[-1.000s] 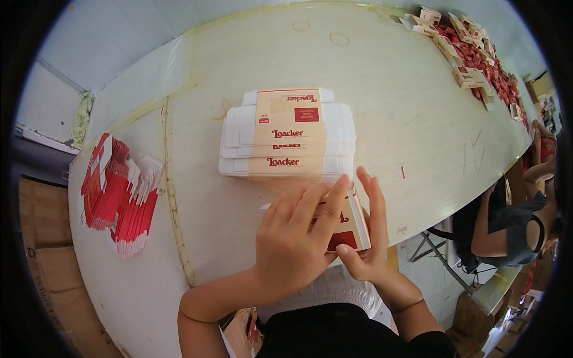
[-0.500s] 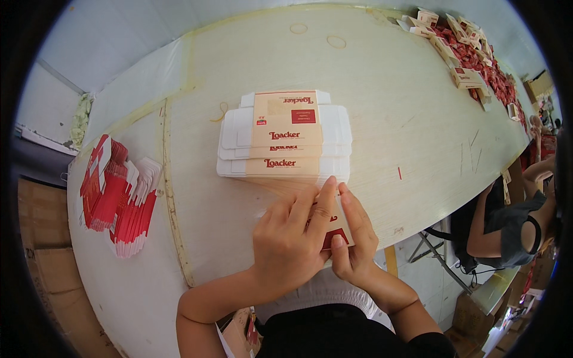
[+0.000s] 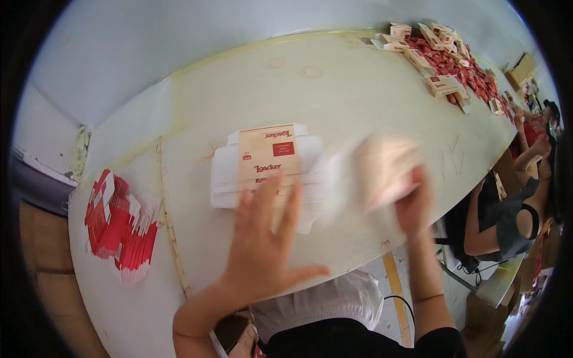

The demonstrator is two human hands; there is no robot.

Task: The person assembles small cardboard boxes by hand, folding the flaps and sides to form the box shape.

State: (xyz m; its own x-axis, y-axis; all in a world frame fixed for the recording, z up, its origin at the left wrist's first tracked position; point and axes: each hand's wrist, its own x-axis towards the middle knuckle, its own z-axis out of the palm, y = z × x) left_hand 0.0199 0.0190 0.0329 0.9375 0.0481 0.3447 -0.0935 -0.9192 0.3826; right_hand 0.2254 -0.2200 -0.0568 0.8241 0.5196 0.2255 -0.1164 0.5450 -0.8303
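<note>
Right hand [image 3: 414,204]: grip pinches one blurred box [image 3: 385,170], best held lightly against creasing; left hand [image 3: 258,256]: grip empty, spread over the cartons' [image 3: 271,156] near side.

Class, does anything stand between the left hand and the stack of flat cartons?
Nothing visible: in view, the left hand overlaps the stack of flat cartons; the blurred box in the right hand is to one side.
</note>
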